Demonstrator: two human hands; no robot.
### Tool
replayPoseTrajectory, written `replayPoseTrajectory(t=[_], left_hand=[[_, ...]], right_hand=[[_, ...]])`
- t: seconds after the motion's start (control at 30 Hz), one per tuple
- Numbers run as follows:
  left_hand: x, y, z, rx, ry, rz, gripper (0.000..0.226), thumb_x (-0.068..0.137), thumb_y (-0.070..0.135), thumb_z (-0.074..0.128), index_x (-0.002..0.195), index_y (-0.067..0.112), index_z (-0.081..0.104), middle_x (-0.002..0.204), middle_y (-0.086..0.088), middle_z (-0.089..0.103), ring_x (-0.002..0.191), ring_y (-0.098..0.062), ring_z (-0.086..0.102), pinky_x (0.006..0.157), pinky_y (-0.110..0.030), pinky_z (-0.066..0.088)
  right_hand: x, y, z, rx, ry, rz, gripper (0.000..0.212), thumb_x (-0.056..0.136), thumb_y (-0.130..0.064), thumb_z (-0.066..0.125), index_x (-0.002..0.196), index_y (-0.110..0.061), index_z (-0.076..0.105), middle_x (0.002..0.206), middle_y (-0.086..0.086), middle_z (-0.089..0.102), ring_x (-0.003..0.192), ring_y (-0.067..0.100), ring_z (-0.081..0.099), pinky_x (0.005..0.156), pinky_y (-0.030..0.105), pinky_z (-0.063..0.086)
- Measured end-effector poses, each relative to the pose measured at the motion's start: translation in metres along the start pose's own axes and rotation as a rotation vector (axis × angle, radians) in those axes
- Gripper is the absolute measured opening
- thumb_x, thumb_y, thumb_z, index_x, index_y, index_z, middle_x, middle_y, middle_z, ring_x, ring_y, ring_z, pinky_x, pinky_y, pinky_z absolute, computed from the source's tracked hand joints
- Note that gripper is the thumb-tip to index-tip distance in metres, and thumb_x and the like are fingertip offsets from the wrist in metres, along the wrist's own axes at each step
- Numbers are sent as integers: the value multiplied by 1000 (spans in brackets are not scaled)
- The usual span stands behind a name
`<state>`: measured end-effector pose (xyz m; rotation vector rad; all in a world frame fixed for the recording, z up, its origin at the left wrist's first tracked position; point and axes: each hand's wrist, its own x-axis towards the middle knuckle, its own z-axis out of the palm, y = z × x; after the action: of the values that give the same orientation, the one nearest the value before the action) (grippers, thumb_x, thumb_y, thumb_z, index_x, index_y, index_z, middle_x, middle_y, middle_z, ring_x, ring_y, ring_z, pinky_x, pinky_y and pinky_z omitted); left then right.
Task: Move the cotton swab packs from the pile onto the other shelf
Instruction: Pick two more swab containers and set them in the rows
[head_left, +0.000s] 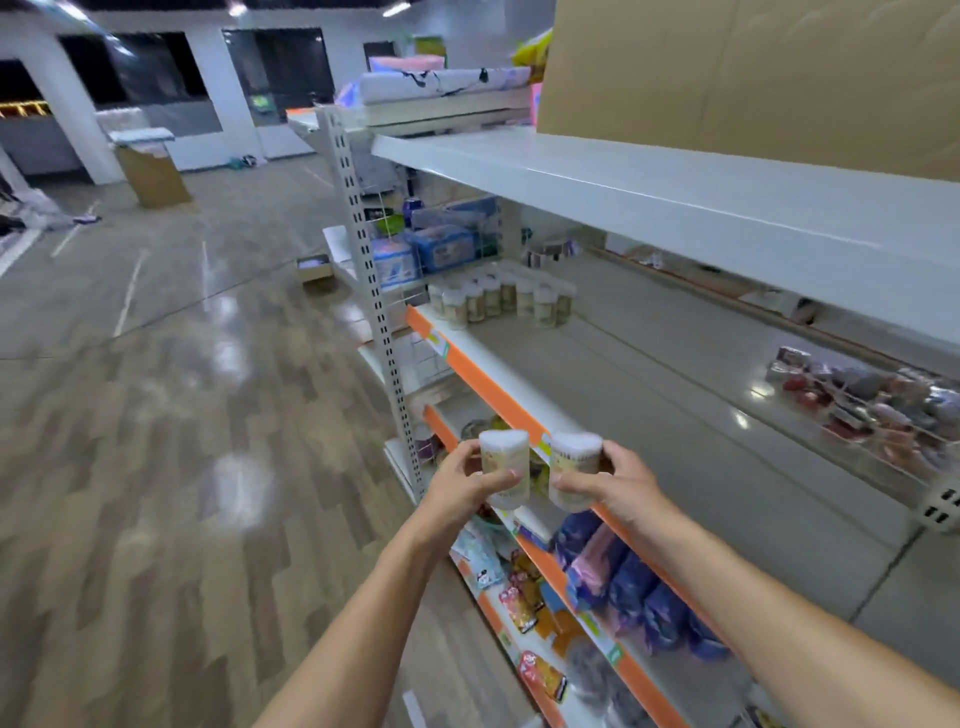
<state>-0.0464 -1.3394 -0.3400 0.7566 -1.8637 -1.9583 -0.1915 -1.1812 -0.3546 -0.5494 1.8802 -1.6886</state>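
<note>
My left hand (462, 486) grips one clear round cotton swab pack (503, 457), held upright in front of the shelving. My right hand (610, 486) grips a second cotton swab pack (575, 457) beside it, just before the orange front edge of the middle shelf (675, 415). Several more cotton swab packs (501, 299) stand in a group at the far left end of that same shelf.
A white upper shelf (649, 192) overhangs the middle one and carries a large cardboard box (753, 78). Packaged goods (878, 400) lie at the shelf's right back. Lower shelves hold coloured packs (613, 566). A slotted upright post (374, 291) stands at the left, beside wooden floor (156, 415).
</note>
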Motion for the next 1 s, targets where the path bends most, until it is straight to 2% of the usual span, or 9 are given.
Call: replayPoseTrajectory(t=[0.1, 0.2, 0.27, 0.37, 0.53, 0.63, 0.8, 0.9, 1.0], left_hand=[[34, 7, -24, 5, 35, -16, 47, 78, 7, 80, 121, 9, 61, 118, -15, 68, 111, -31, 65, 100, -49, 50], [68, 19, -42, 39, 35, -19, 44, 78, 8, 80, 119, 10, 62, 114, -11, 70, 99, -16, 68, 76, -21, 55], [91, 29, -53, 58, 16, -7, 44, 78, 11, 81, 118, 12, 63, 110, -5, 72, 94, -8, 69, 69, -12, 51], [125, 40, -65, 72, 1, 11, 43, 78, 14, 82, 117, 14, 63, 108, -2, 73, 93, -6, 70, 71, -14, 52], [180, 48, -78, 109, -32, 34, 43, 77, 17, 82, 115, 18, 63, 108, 0, 72, 92, -5, 70, 70, -13, 52], [212, 52, -80, 163, -58, 35, 43, 77, 20, 82, 114, 23, 61, 108, 3, 71, 93, -2, 68, 71, -13, 51], [264, 63, -81, 277, -161, 115, 58, 79, 20, 76, 127, 31, 46, 111, -4, 64, 94, -13, 66, 82, -29, 55], [295, 71, -84, 384, -233, 159, 54, 77, 25, 72, 121, 42, 45, 99, 3, 64, 77, -5, 63, 67, -17, 51], [332, 78, -87, 472, -314, 204, 45, 75, 24, 71, 107, 44, 46, 82, 8, 61, 59, 0, 55, 53, -14, 45]], right_hand=[[35, -11, 22, -11, -11, -11, 55, 54, -20, 91, 105, -17, 71, 95, -2, 78, 89, 16, 74, 74, 29, 59], [69, -21, 40, 4, 11, -6, 43, 64, -5, 89, 102, -17, 72, 96, 3, 77, 85, 14, 72, 71, 25, 58], [93, -31, 50, -8, 10, -11, 41, 68, -3, 87, 103, -17, 71, 96, 2, 76, 85, 15, 70, 70, 22, 56], [124, -39, 60, -10, 19, -9, 43, 71, -6, 86, 108, -19, 69, 99, 1, 75, 90, 16, 68, 73, 22, 55], [163, -45, 71, -25, 85, 2, 36, 71, -8, 86, 100, -23, 69, 95, -3, 75, 80, 6, 70, 61, 13, 52], [186, -49, 72, -69, 139, -1, 37, 72, -11, 86, 103, -19, 68, 96, -3, 75, 85, 9, 70, 64, 15, 52], [222, -49, 70, -103, 196, 2, 39, 70, -16, 88, 104, -21, 70, 94, -7, 76, 79, 0, 70, 61, 11, 51], [247, -45, 74, -81, 233, 3, 47, 72, -9, 87, 115, -18, 70, 104, -1, 76, 95, 12, 71, 75, 22, 58], [273, -44, 80, -57, 315, 15, 47, 73, -1, 83, 116, -15, 70, 104, 5, 76, 90, 15, 72, 63, 18, 55]])
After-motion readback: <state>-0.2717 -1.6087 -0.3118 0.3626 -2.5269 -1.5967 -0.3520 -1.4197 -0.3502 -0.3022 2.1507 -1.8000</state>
